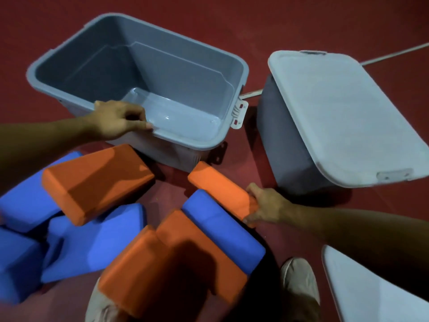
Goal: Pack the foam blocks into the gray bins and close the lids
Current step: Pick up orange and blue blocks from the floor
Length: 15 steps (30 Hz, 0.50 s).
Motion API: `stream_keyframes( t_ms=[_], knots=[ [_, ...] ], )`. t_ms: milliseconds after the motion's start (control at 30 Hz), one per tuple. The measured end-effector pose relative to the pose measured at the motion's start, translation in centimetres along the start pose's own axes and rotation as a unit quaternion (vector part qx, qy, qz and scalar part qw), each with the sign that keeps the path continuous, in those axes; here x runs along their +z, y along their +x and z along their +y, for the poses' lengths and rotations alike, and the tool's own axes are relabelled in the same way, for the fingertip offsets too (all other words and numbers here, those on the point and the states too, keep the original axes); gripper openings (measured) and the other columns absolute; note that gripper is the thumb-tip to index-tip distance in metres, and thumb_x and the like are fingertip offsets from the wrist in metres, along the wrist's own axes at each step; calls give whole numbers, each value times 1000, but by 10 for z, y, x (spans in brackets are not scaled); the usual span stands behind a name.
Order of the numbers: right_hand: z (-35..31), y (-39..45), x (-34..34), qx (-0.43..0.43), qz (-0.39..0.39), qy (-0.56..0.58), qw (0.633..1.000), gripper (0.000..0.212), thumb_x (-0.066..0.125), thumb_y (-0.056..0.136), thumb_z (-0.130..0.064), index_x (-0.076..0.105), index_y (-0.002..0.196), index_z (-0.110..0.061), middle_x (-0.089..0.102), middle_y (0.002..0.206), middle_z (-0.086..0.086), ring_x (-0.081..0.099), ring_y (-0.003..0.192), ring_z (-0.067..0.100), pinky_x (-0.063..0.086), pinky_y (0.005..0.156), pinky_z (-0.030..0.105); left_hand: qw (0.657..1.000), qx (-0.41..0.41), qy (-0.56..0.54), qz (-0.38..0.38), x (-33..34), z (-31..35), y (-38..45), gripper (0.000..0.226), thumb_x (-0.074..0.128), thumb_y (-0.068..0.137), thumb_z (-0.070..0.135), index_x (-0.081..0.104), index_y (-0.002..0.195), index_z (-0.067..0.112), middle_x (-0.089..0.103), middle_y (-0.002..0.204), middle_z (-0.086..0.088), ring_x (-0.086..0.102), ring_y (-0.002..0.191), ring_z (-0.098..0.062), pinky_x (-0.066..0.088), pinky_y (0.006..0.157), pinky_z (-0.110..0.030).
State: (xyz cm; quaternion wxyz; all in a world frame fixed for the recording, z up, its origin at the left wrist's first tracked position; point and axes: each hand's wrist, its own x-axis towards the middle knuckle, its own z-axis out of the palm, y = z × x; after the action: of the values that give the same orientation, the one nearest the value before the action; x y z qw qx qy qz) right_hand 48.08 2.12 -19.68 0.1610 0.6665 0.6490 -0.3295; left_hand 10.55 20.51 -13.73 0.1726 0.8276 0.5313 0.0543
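- While the person bends over the red floor (232,31), the left hand (116,119) holds the near rim of the open gray bin (139,73), with its fingers (141,125) curled over the edge.
- No blocks are in this bin, and a white latch (240,111) hangs at its right end.
- The right hand (264,206) grips the end of a small orange block (220,187), with its thumb on top and its fingers underneath.
- That block lies on the floor just in front of the open bin, touching a blue block (220,231) beside it.
- More orange and blue blocks lie in a pile on the floor, near the person's shoes (299,282).
- A big orange block (97,182) rests on top of blue ones at the left.
- A second gray bin (290,140) stands to the right with its lid (348,117) on.
- Another loose lid (371,291) lies at the bottom right corner.
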Motion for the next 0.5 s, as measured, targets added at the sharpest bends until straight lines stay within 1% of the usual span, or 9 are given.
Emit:
stream_keyframes(
  t_ms=[67,133,167,200,267,333,400,433,500],
  knots=[
    [5,3,2,3,18,20,1000,78,86,58,-53,48,117,-19,58,120,7,56,111,29,46,96,36,998,-40,35,-14,2,19,8,70,35,68,89,58,73,24,61,79,7,53,88,-23,36,85,-44],
    [12,4,3,-1,27,16,999,67,83,66,-47,50,116,-18,60,117,7,59,105,29,48,90,35,994,-71,83,-23,3,53,15,68,39,77,85,59,72,21,60,81,3,52,89,-27,36,84,-43],
    [15,5,1,4,31,18,999,61,80,71,-44,51,117,-18,62,116,8,60,103,29,49,88,35,994,-67,87,-12,4,72,18,62,43,80,81,61,75,22,62,85,2,55,93,-27,38,82,-40],
    [20,5,0,5,39,18,999,59,80,71,-43,52,116,-18,63,115,8,61,102,29,50,86,34,997,-54,58,0,8,90,23,56,48,81,76,64,79,22,65,87,2,58,94,-26,39,78,-35],
    [30,5,-4,26,53,61,996,64,84,64,-45,54,114,-19,65,114,4,62,102,26,52,87,33,998,-33,-60,-4,20,128,28,49,56,83,69,69,91,22,68,88,3,61,92,-21,39,76,-29],
    [34,6,-5,37,52,74,995,65,86,61,-44,57,114,-20,65,115,3,62,103,23,52,89,33,994,-26,-95,-48,37,159,32,54,57,81,71,68,110,26,69,99,4,61,99,-20,43,85,-29],
    [39,6,-7,45,50,83,994,64,87,61,-43,59,114,-20,65,117,4,62,104,23,52,91,35,996,-32,-48,-67,51,172,37,57,59,81,69,61,122,30,68,112,3,59,111,-25,45,97,-39],
    [42,5,-9,48,50,83,994,64,88,61,-42,59,115,-20,65,118,5,62,104,23,52,91,35,997,-38,-30,-63,53,173,39,52,62,82,63,59,123,32,67,114,4,58,113,-26,44,100,-43],
    [48,1,-16,52,55,83,994,65,88,63,-40,60,118,-19,65,117,4,62,107,23,51,92,32,997,-41,-25,-69,52,168,41,45,66,82,52,58,121,33,67,114,4,58,109,-26,44,99,-45]
  ],
)
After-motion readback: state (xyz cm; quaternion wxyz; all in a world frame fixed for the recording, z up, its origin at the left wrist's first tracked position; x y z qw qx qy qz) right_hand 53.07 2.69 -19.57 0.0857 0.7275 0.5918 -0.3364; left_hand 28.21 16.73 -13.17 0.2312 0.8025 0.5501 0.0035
